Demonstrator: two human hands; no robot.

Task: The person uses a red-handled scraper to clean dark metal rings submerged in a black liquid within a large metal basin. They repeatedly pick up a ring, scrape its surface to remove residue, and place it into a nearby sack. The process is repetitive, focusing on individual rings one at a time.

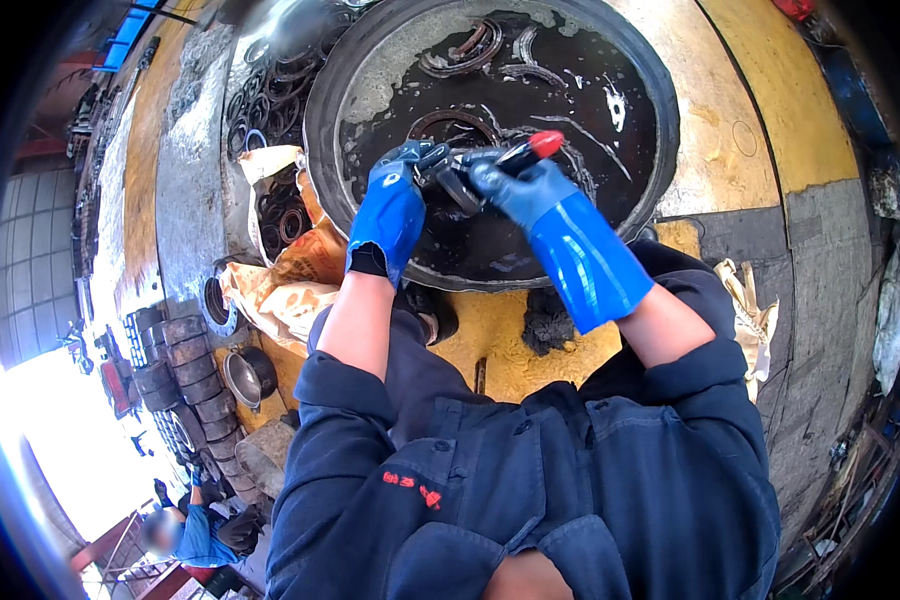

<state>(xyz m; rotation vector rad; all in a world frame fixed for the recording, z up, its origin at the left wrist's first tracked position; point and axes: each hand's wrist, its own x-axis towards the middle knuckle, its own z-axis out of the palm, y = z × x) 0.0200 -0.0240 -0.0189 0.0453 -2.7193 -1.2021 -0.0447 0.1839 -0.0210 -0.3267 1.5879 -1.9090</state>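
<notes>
Both my hands wear long blue rubber gloves over a wide black tub (322, 120) of dark liquid. My left hand (388, 195) is closed around a dark, wet part (456, 190), whose exact kind I cannot make out. Close beside it, my right hand (525, 190) grips a black-handled tool with a red end (544, 144). The tool's working end is hidden near the dark part, between the hands. In the liquid behind them lie a dark ring (455, 125) and a stack of curved ring pieces (462, 50) near the far side.
Many dark rings (280, 100) are heaped left of the tub. A torn paper sack (305, 265) leans at its near left, with a metal pot (250, 375) and stacked dark cylinders (195, 365) farther left. A dark rag (548, 322) lies below the tub. Another person (200, 535) sits at lower left.
</notes>
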